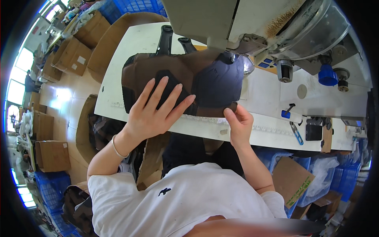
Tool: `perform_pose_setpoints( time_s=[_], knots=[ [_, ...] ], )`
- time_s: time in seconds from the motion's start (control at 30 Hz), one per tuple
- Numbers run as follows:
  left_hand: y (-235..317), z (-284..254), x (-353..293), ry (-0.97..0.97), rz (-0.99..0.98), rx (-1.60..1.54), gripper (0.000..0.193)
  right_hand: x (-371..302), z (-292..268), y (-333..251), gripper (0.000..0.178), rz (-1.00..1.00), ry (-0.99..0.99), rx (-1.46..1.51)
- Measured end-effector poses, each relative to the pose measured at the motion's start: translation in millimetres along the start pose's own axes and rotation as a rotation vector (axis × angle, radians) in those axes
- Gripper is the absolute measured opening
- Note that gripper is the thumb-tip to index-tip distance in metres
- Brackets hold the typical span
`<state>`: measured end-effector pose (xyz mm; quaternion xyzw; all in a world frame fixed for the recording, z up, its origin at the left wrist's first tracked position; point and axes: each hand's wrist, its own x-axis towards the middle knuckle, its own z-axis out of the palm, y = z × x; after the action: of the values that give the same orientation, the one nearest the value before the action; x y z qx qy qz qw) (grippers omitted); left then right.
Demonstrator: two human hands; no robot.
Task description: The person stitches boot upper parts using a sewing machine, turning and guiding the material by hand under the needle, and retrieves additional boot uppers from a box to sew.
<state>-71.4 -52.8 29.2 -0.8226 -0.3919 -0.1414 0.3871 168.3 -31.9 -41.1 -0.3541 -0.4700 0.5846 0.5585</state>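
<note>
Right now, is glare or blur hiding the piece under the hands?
Head view: the brown and dark piece is sharp and evenly lit under the left hand and right hand; glare only on the floor by the windows; fisheye bends the table edge; a blurred band crosses the bottom.

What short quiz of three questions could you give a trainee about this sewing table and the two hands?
1. True or false: the left hand lies flat, its fingers spread, on the brown and dark workpiece.
2. What does the right hand do?
A. pinches the near edge of the workpiece
B. grips the blue knob
C. rests on a cardboard box
3. Fill in: the far end of the workpiece lies under the head of the ______ machine.

Key: 1 true; 2 A; 3 sewing.
</note>
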Motion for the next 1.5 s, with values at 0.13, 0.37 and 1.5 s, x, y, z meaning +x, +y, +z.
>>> perform_pose_setpoints(
  time_s=[0.13,0.37,1.5],
  knots=[
    [-9,1,19,0.037,-0.058,-0.068,0.032,14,3,-8,0.013,-0.009,0.014,0.008],
    [-41,17,43,-0.033,-0.032,-0.209,0.053,48,9,-21,0.015,-0.033,0.033,-0.082],
    [-197,62,-107,-0.254,-0.698,0.256,0.090,27,-81,61,0.020,-0.008,0.052,-0.549]
  ],
)
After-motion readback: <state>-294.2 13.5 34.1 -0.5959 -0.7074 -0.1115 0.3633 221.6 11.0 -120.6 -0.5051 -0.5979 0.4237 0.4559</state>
